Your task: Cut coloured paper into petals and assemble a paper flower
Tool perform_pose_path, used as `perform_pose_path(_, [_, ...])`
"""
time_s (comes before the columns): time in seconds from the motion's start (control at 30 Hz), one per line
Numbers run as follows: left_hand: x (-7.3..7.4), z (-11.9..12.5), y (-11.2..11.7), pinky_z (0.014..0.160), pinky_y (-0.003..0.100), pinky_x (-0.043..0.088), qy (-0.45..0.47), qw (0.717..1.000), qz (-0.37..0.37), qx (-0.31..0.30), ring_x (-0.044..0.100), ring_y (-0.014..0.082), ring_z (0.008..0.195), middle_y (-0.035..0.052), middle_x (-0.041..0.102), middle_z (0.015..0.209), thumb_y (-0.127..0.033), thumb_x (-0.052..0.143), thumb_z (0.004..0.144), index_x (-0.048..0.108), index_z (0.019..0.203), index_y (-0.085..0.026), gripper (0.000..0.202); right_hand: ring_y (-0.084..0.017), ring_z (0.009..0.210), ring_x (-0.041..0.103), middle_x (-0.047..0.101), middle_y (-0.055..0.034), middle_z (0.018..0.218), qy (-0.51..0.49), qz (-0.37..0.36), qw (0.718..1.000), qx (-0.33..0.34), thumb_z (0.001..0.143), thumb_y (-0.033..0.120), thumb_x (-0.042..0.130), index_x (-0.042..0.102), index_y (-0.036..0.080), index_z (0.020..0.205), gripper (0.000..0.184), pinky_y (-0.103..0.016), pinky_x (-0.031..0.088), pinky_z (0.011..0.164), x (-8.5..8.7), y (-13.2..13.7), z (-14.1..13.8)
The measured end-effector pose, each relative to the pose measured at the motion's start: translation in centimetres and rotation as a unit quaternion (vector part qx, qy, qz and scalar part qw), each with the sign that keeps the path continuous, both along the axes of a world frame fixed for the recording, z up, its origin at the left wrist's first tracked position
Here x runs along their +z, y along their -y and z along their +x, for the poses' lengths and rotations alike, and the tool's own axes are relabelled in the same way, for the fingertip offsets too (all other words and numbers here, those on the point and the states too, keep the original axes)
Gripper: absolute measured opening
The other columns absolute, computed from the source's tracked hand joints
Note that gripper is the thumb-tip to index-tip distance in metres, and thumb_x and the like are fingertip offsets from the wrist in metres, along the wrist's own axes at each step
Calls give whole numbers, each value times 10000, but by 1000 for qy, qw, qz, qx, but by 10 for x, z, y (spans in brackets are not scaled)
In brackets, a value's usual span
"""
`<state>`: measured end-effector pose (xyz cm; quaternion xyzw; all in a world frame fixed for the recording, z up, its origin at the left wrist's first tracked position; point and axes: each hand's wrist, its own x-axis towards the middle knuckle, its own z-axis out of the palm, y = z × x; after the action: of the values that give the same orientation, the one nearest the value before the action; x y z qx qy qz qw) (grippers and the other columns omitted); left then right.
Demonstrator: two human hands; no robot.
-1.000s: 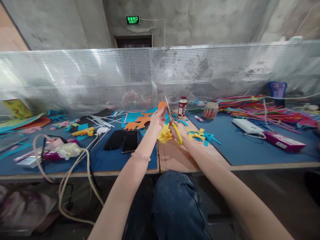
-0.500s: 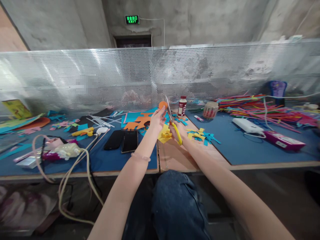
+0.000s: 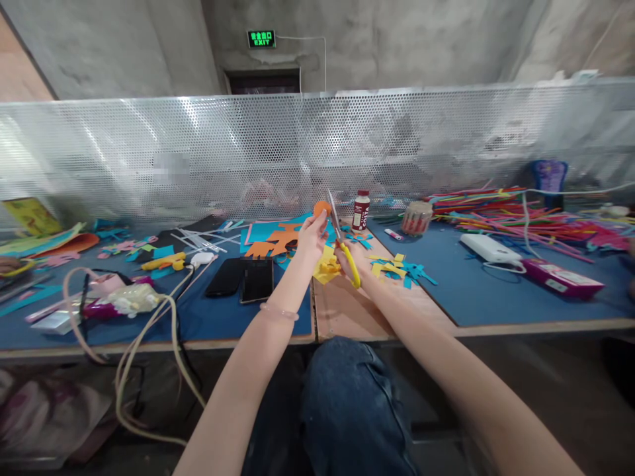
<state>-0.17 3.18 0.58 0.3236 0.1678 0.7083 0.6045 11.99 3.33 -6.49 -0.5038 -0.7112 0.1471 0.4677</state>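
Note:
Between the fingers of my left hand (image 3: 313,231) is a small rounded piece of orange paper (image 3: 321,208). My right hand (image 3: 352,256) is closed around the yellow handles of a pair of scissors (image 3: 353,266), whose blades point up and away beside the orange piece. Whether the blades touch the paper I cannot tell. Under and around my hands lie yellow paper scraps (image 3: 326,266), with blue paper strips (image 3: 419,272) to the right. Left of my left hand, a cut-out orange sheet (image 3: 275,241) rests on blue paper (image 3: 255,233).
A dark red bottle (image 3: 361,210) and a clear jar (image 3: 417,218) stand behind my hands. Two phones (image 3: 225,277) lie left, near cables and a glue gun (image 3: 166,262). Colourful pipe cleaners (image 3: 516,218), a white power bank (image 3: 489,248) and a purple box (image 3: 563,277) are right.
My hands, the orange piece and the scissors stay almost in place. At the far left edge, another person's hand with a yellow-handled tool has come into view.

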Motion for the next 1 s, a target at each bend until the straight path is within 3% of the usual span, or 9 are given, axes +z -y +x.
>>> perform_pose_path(1.0, [0, 0, 5, 545, 214, 370, -22, 1000, 7, -14, 560, 69, 646, -41, 592, 708, -239, 824, 616, 508, 679, -197, 325, -120, 562, 479, 559, -9, 652, 0, 27, 999, -20, 755, 336, 429, 531, 167, 733, 199, -217, 324, 501, -1, -1, 1])
